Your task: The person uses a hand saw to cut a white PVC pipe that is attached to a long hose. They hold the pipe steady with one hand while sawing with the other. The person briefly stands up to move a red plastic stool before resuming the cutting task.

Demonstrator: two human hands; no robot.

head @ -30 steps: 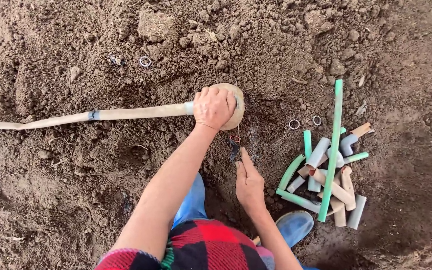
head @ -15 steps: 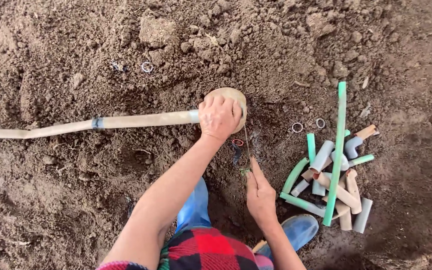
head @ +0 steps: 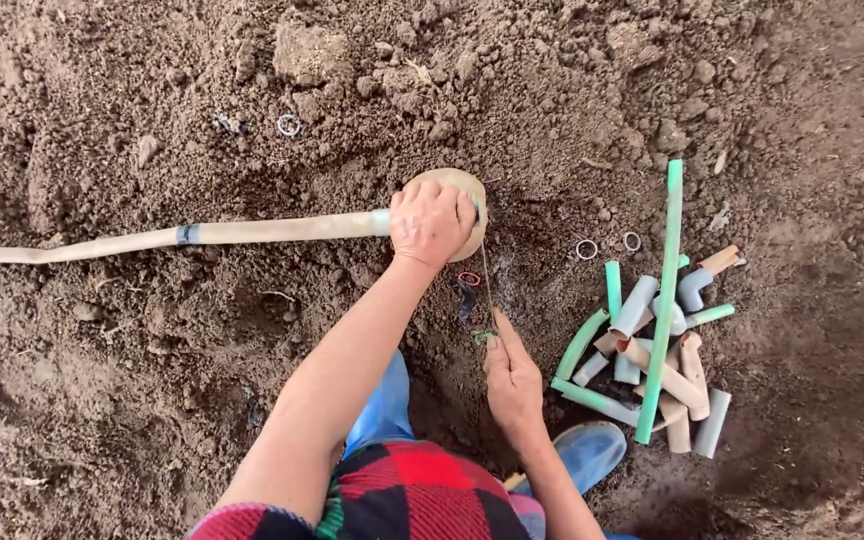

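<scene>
— Hose [head: 252, 230] end: where is it?
— Flat on the soil, its tip under the left hand [head: 430, 222], which is clenched over a round tan fitting [head: 464, 196].
— And the right hand [head: 512, 378]?
— Pinching a thin cord [head: 486, 290] stretched taut toward the fitting. The joint looks unfinished; the pipe pieces [head: 652, 340] lie unused beside it.

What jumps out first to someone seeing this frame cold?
The left hand presses down on a round tan coil at the end of a long flat beige hose lying across the dark soil toward the left edge. Just below, the right hand pinches a thin strand running up to that coil. To the right, a heap of short green and tan pipe pieces stands out against the dirt.
</scene>
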